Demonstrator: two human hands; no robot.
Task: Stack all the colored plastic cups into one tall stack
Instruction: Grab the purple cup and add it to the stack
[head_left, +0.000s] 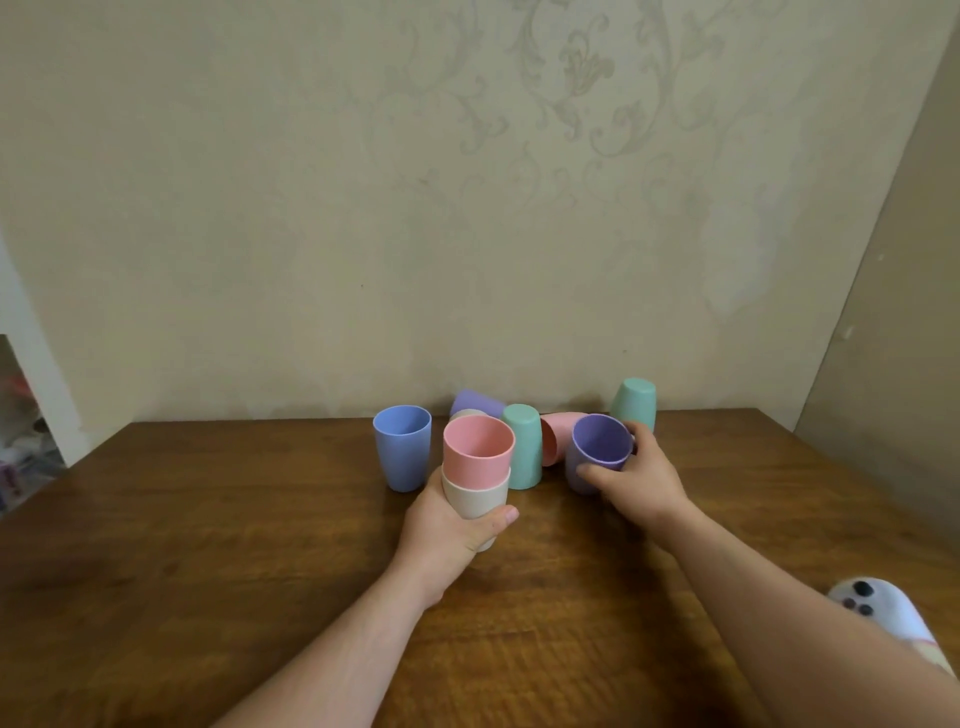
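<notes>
Both bare forearms reaching forward from the lower edge, converging slightly toward the middle. Left hand (449, 525) upright, fingers wrapped round a held object, thumb (498, 517) lying across its near side, nail showing. Right hand (636, 480) farther forward, palm down, wrist a little bent, thumb and fingers closed on another object. Hands apart, not touching each other.

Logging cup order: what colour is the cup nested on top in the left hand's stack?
Pink cup, nested in a cream cup; head view.
</notes>
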